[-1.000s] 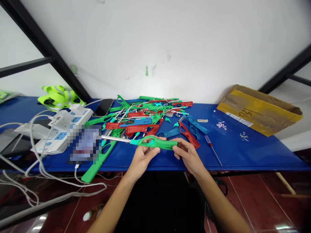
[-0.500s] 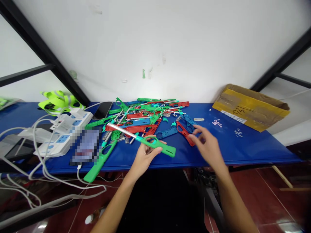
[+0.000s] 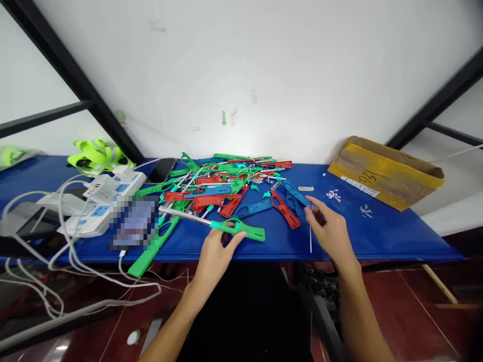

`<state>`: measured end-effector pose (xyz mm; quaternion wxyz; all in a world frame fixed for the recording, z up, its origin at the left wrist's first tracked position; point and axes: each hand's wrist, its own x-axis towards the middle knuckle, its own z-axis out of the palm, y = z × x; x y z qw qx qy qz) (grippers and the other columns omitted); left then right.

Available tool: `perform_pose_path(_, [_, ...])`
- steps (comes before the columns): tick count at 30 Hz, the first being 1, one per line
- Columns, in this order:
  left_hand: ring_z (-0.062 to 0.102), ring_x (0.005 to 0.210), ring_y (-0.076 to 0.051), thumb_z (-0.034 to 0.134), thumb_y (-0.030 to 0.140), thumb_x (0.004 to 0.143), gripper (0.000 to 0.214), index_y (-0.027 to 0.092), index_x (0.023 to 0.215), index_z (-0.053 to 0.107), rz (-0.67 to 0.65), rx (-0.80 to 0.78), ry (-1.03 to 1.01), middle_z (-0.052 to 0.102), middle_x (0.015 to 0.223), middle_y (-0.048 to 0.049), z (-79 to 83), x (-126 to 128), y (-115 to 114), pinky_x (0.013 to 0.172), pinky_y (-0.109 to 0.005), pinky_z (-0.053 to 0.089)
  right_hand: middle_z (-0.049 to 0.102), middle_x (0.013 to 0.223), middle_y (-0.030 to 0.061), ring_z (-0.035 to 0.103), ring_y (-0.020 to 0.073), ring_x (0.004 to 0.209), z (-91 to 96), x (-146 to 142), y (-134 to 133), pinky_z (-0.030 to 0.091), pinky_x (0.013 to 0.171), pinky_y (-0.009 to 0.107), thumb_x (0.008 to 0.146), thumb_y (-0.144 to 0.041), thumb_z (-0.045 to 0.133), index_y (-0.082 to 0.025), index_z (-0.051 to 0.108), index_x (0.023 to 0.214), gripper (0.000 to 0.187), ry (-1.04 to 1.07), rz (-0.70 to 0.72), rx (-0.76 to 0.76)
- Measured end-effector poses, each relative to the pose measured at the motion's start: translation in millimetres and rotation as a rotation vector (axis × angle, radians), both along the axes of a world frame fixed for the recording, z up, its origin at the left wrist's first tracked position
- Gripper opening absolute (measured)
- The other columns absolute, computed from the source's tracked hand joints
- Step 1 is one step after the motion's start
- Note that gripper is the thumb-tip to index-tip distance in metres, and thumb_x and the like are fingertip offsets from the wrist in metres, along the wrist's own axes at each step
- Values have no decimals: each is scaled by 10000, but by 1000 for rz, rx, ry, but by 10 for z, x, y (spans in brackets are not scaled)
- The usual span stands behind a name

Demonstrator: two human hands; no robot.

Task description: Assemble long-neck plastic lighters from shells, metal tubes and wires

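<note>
Right hand [image 3: 332, 229], having left the green stick lighter [image 3: 253, 233], is now clamping a screwdriver [image 3: 310, 206] | left hand [image 3: 217, 252] is gripping that lighter over the worktop [image 3: 279, 244]

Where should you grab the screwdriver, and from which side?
I'd grab the screwdriver by its handle, probably coming from the right, where the right hand grips it. The handle is thicker than the metal shaft, and the shaft points toward the table's near edge, so that end seems harder to hold.
</note>
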<state>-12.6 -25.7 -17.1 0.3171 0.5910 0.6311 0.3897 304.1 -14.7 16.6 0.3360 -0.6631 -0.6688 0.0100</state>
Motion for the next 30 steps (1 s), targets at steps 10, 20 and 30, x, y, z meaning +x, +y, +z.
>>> perform_pose_path(10, [726,751,-233,613,459,1118,373,242,840,732,-444,318,461,759,775,-31,274,-128,-247,693,-317,475,803,994,70,699,182,668,-410,-682,84,627,648,339,1011,-490,752,-251,730,1322,394,322,78,548])
perform_pose_path(20, [720,1278,-310,617,220,1111,340,268,1435,707,-494,671,461,776,1408,-85,-181,196,65,1098,-500,556,790,980,40,658,165,652,-431,-646,124,581,628,316,1029,-336,758,-294,690,1408,387,201,99,664])
perform_pose_path(30, [729,1228,-300,617,227,1114,293,260,1374,746,-484,679,473,793,1374,-82,-158,196,55,1046,-479,559,776,941,60,699,210,725,-478,-609,83,609,670,361,1061,-434,682,-278,703,1378,353,183,59,595])
